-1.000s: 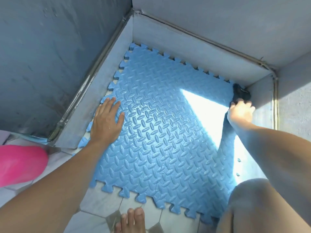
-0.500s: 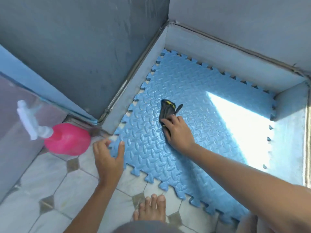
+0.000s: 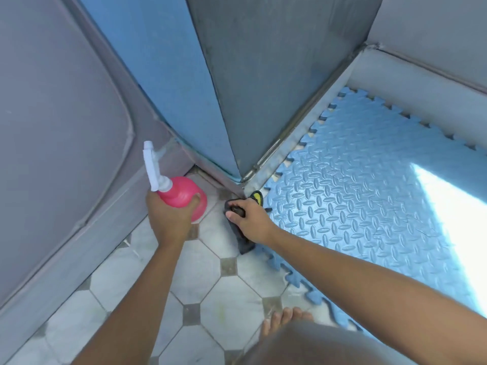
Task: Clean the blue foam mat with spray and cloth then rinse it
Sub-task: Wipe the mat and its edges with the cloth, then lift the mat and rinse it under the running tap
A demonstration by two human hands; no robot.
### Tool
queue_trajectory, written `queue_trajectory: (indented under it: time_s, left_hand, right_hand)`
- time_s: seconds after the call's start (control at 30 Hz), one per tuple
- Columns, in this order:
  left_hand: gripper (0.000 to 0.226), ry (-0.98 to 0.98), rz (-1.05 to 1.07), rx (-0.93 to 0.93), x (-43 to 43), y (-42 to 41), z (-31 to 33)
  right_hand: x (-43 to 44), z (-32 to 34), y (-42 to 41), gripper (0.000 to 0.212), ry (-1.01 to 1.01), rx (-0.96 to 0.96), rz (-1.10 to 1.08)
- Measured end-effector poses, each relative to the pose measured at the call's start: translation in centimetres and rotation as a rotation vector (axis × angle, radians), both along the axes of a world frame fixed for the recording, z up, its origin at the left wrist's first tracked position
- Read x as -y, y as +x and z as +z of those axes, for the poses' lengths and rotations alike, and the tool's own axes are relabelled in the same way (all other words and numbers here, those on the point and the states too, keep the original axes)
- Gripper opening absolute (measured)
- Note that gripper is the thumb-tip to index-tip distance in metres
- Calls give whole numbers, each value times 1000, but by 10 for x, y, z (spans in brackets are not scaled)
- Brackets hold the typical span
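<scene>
We note our left hand (image 3: 168, 219) clasped around the pink spray bottle (image 3: 181, 194) and our right hand (image 3: 249, 219) gripping the dark cloth (image 3: 241, 239) at the blue foam mat (image 3: 355, 214) edge.

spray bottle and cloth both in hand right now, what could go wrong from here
1. The left hand grips the round pink body of the spray bottle, not the trigger; it may slip or need regripping before spraying.
2. The cloth in the right hand hangs over the bare tile floor beside the mat; it could carry floor dirt onto the mat.
3. A bare foot stands on the tile; overspray could make it slippery.
</scene>
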State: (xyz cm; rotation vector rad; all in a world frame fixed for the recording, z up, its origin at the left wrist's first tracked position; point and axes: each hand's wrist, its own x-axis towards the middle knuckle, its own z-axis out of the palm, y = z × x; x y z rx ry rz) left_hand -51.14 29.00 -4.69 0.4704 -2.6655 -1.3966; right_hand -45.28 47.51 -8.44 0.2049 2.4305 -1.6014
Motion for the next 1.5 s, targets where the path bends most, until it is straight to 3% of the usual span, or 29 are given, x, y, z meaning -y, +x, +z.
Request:
queue_trajectory:
  time_s: [0.17,0.3,0.37,0.47,0.57,0.67,0.77,1.0,1.07,1.13,1.23,1.37,1.43,1.5]
  left_hand:
    - [93,-32,49,8,34,2,10]
    - [105,-160,128,-12,38,20,17]
    - [92,-221,181,-138,34,34,24]
    - [43,-224,48,-293,12,54,29]
    - [19,-218,-276,-243,-19,61,14]
    - [24,-246,-458,4,-51,56,-16]
    - [53,-276,-519,356,-83,54,-25]
    - [97,-420,-651,634,-117,50,1]
    - [84,-464,-714,686,-121,41,29]
    - [48,-519,-827,677,-127,32,65]
    - [59,-410,-869,670,-148,28,131]
    - [58,85,-820,809,-170,25,198]
    - [74,222,-769,807,-175,27,209]
    - [52,224,-760,707,-177,34,214]
  right_hand:
    - [46,2,-30,34,-382,297,-370]
    - [59,14,-48,47,-843,333,-450]
    - [55,25,-52,67,-948,345,-367]
    - [40,32,-50,72,-787,355,-110]
    - [9,38,-30,61,-454,258,46]
    - [-34,30,9,43,-225,235,-14]
    - [-86,25,48,37,-98,255,-125]
    - [-169,53,87,29,-13,226,-362]
    - [-185,72,86,21,-10,210,-387]
    - [-202,94,78,16,-3,178,-403]
    - [-227,134,62,11,11,71,-469]
    - [-263,195,26,11,42,-97,-582]
    - [-282,237,1,8,95,-259,-644]
    - [-297,290,-26,11,170,-460,-699]
